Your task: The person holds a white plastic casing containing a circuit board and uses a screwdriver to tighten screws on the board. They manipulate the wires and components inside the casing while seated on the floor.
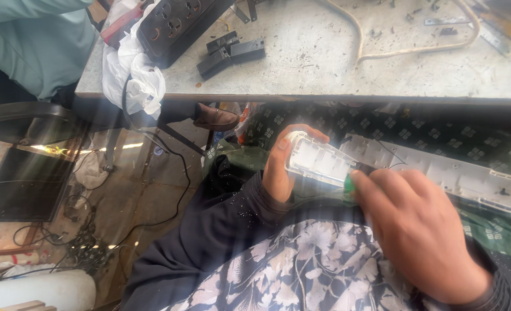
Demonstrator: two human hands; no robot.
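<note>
head: workbench (324, 63) above power strip (440, 173).

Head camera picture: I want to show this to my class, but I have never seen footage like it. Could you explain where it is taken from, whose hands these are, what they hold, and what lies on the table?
The picture comes from a camera worn on a person's head, looking down at their own lap and hands. No machine is involved. The left hand grips one end of a long white plastic casing, which looks like an opened power strip lying across the lap. The right hand holds a tool with a green handle against the casing; its tip is hidden. Above is a worn grey table with a black socket board, small black blocks, a pale cable and a white plastic bag. The teal sleeve at top left belongs to another person.
</note>
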